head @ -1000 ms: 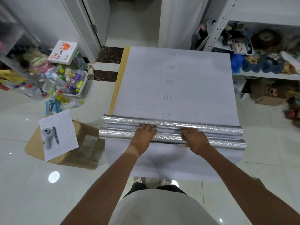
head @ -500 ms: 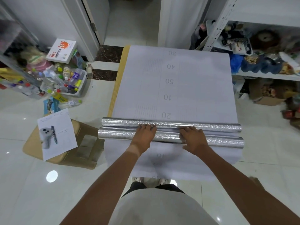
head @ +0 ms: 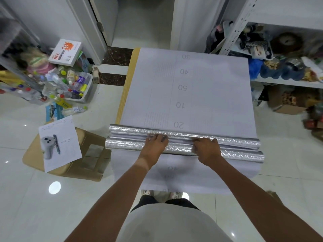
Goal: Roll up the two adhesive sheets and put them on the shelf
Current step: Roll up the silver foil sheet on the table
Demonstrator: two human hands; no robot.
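**Onlooker A:** Left hand (head: 156,143) and right hand (head: 205,148), both palm-down across the near roll (head: 129,145). Fingers are curled forward over its top, resting rather than pinching; whether either thumb is hooked underneath cannot be told.

**Onlooker B:** And the sheets themselves?

**Onlooker A:** Two silver tubes lie side by side on the table (head: 128,86). The far roll (head: 236,139) touches the near one along most of its length. White backing paper (head: 209,95), printed with numerals, runs away from the person and is not yet rolled; a shorter flap hangs off the table's near edge.

**Onlooker B:** Which way does the long axis run?

**Onlooker A:** Left to right, square to both forearms. The hands sit near the middle of the tube, the left slightly farther forward, with fingertips reaching the seam between the rolls. Both ends of each roll lie well outside the hands.

**Onlooker B:** So the coming move?

**Onlooker A:** Probably a push away from the body, turning the rolls over the flat paper. The shelf (head: 286,82) stands to the right, so the right hand is the nearer one for stowing. With the ends unsupported, uneven pressure could skew the roll.
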